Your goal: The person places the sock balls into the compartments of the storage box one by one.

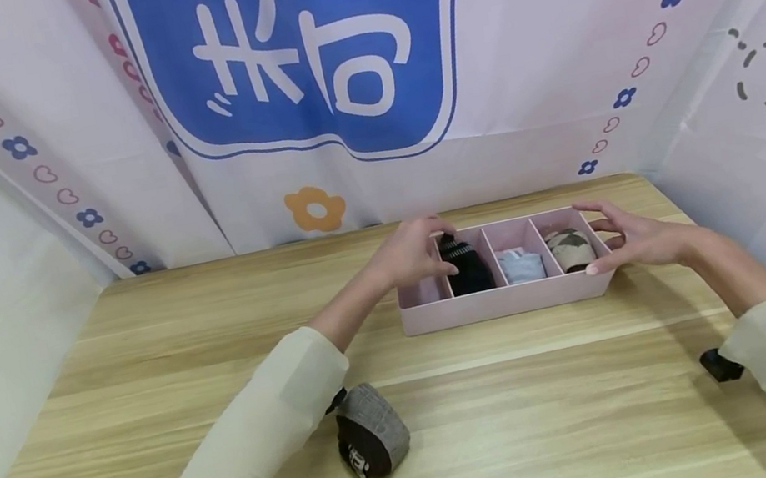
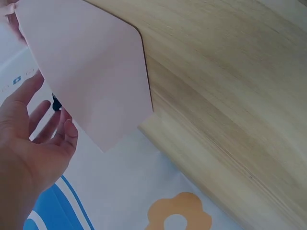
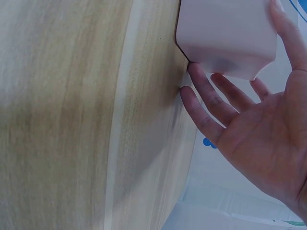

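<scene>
A pink divided box [image 1: 508, 303] stands on the table, with a rolled black sock [image 1: 467, 269], a light blue sock [image 1: 522, 265] and an argyle-patterned sock [image 1: 571, 251] in separate compartments. My left hand [image 1: 412, 253] reaches over the leftmost compartment, thumb and fingers bent about the black sock's upper left side. Most of that sock is hidden by the box wall in the left wrist view. At the box's right end, my right hand [image 1: 644, 233] spans the corners, thumb at the front and fingers along the end wall. A grey and black rolled sock [image 1: 373, 431] lies beside my left sleeve.
The wooden table [image 1: 533, 408] meets a printed cloth backdrop [image 1: 516, 81] behind the box. White cloth walls rise at the left and right. Below my right forearm, a small black piece [image 1: 721, 365] shows by the sleeve.
</scene>
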Demonstrator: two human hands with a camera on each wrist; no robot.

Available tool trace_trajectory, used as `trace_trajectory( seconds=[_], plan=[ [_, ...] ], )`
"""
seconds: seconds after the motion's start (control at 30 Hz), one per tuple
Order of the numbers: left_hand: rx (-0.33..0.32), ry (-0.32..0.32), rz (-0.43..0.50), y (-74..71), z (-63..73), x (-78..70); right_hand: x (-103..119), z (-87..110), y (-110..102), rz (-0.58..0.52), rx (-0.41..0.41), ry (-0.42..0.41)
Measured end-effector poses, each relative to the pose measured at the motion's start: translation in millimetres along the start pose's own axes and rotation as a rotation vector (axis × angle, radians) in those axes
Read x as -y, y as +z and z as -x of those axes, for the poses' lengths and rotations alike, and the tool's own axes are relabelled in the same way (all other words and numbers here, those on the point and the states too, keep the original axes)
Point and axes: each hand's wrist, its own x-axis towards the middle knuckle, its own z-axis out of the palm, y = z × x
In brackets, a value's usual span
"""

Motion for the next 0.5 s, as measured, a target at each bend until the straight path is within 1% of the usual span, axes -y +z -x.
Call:
trace_trajectory(
  seconds=[0.13,0.37,0.5],
  plan=[
    [0.004,0.006,0.042,-2.3,2.7,2.5,-0.1,-0.1,-0.2,0.003,0.0,0.003],
    [0.067,-0.002,0.036,-1.4,3.6,2.2,0.3,-0.2,0.1,0.001,0.0,0.0],
    [0.059,0.022,0.086,-7.2,9.0,2.8,0.2,0.0,0.4,0.004,-0.002,0.002]
  ],
)
